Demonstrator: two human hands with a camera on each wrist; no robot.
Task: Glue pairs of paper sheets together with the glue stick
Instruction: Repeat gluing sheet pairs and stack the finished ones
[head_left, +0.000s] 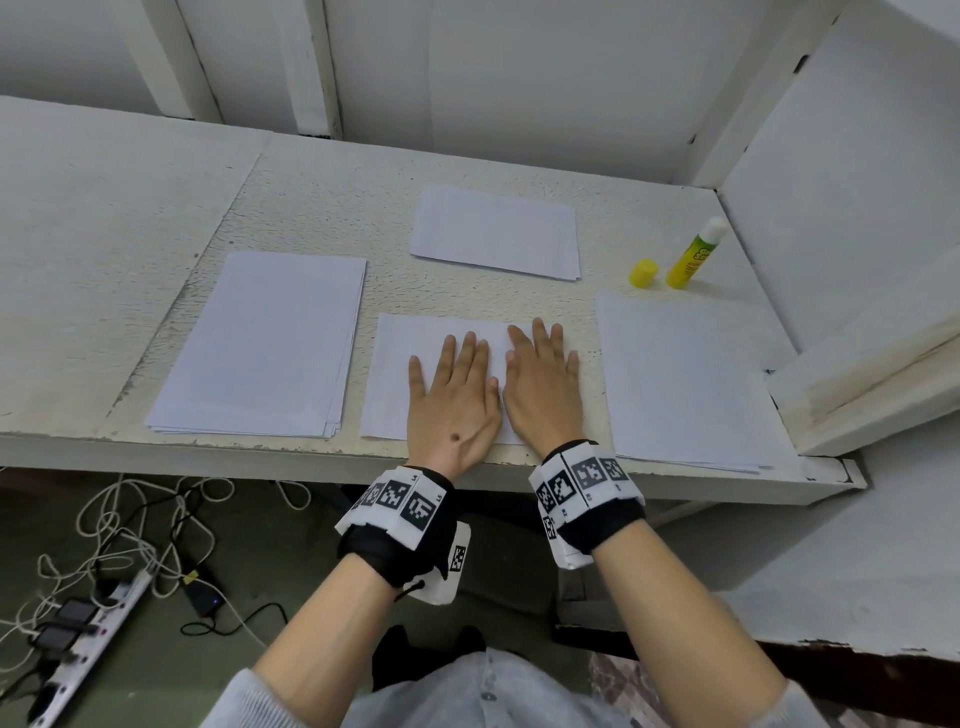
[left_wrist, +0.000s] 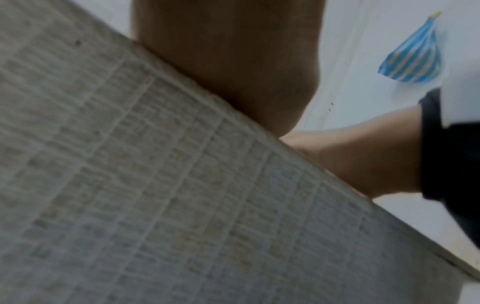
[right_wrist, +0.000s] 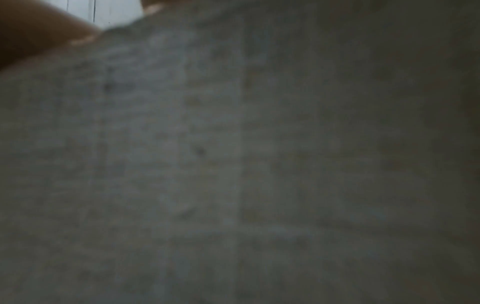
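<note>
1. Sheet (head_left: 415, 374) lies at the counter's (head_left: 156, 208) front edge, under both palms.
2. Left hand (head_left: 454, 400) and right hand (head_left: 540, 387) press flat, fingers straight, holding nothing.
3. Glue stick (head_left: 693, 257) stands uncapped near the back right corner, cap (head_left: 643, 273) beside it.
4. Risk: uneven pressing could shift or wrinkle the glued pair; uncapped glue may dry.

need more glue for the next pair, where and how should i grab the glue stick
Grip the glue stick round its yellow-green barrel, low to mid height, coming from the near side with the right hand. It stands upright and uncapped, white tip on top, so keep your fingers below that. The wall is close behind it and the cap sits just left.
</note>
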